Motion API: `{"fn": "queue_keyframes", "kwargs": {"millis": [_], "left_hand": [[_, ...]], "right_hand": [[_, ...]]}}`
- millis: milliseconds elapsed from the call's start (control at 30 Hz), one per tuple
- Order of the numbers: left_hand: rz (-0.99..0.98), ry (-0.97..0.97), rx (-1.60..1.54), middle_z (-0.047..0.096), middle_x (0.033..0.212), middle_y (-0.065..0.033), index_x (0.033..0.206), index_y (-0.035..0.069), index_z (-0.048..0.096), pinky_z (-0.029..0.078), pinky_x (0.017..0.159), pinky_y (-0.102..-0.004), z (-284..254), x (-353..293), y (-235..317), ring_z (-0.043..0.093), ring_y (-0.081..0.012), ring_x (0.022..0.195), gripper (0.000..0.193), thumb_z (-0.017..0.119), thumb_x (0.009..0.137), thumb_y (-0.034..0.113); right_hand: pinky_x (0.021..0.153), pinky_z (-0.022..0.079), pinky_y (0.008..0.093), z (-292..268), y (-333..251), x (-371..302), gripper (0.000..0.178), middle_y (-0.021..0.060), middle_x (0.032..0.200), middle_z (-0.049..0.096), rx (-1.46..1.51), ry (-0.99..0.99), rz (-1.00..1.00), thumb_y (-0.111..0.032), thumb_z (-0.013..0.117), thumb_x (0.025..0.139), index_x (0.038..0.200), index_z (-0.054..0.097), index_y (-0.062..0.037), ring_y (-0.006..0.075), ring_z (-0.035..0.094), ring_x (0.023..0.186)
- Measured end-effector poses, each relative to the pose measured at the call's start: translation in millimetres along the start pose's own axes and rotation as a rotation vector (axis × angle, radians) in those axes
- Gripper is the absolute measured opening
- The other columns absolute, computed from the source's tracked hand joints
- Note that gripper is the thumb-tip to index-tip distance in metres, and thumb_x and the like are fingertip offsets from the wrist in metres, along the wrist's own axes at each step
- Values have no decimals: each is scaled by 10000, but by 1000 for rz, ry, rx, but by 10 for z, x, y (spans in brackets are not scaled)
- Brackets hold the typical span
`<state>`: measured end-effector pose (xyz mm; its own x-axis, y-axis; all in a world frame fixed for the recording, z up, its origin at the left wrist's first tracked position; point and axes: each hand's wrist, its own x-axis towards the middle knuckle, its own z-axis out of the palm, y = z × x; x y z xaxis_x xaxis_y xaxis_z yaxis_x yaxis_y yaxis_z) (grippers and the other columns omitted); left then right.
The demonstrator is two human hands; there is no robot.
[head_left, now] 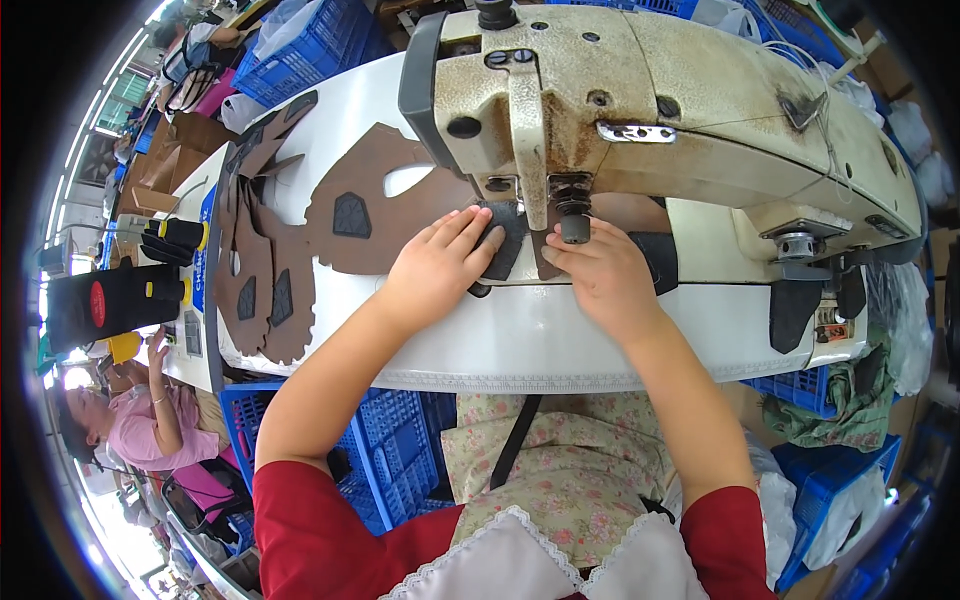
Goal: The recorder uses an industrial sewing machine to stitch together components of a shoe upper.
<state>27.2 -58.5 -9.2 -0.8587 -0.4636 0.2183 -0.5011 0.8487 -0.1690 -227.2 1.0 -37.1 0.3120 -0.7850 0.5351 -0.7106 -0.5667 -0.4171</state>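
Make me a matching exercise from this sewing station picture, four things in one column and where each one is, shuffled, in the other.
Things
1. left hand
2. right hand
3. stack of brown cut pieces
4. blue crate

Places
A. under the table's front edge
B. flat on the dark patch, left of the needle
C. at the table's left end
D. directly below the presser foot of the sewing machine

Pairs: 1-B, 2-D, 3-C, 4-A

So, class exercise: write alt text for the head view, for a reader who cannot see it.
Two bare hands, left hand and right hand, press a dark grey patch onto a brown leather cut piece under the needle of a worn cream industrial sewing machine. More brown cut pieces lie stacked on the white table at left.
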Motion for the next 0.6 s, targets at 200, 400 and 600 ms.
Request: {"fn": "queue_keyframes", "kwargs": {"millis": [200, 400, 600], "left_hand": [[-35, 3, -33, 614, 1325, -108, 1293, 81, 618, 471, 1052, -418, 30, 1, 3, 556, -313, 1275, 491, 584, 805, 113], [-44, 8, -41, 610, 1336, -108, 1269, 75, 628, 469, 1053, -418, 53, 7, -7, 551, -308, 1279, 475, 593, 797, 114], [-44, 24, -71, 612, 1334, -96, 1238, 72, 646, 471, 1052, -419, 47, 2, -13, 562, -305, 1253, 474, 614, 766, 105]], "right_hand": [[1054, 483, 400, 25, -1, 4, 241, 69, 1013, 738, 12, 21, 24, -5, 653, 744, 960, 743, -61, 236, 671, 1082], [1057, 481, 402, 48, -2, 0, 245, 72, 1007, 737, 4, 22, 18, -8, 647, 752, 972, 742, -59, 241, 671, 1081], [1068, 471, 408, 45, -34, -15, 246, 71, 1020, 731, -28, -14, 0, -40, 636, 773, 992, 745, -60, 239, 664, 1094]]}}
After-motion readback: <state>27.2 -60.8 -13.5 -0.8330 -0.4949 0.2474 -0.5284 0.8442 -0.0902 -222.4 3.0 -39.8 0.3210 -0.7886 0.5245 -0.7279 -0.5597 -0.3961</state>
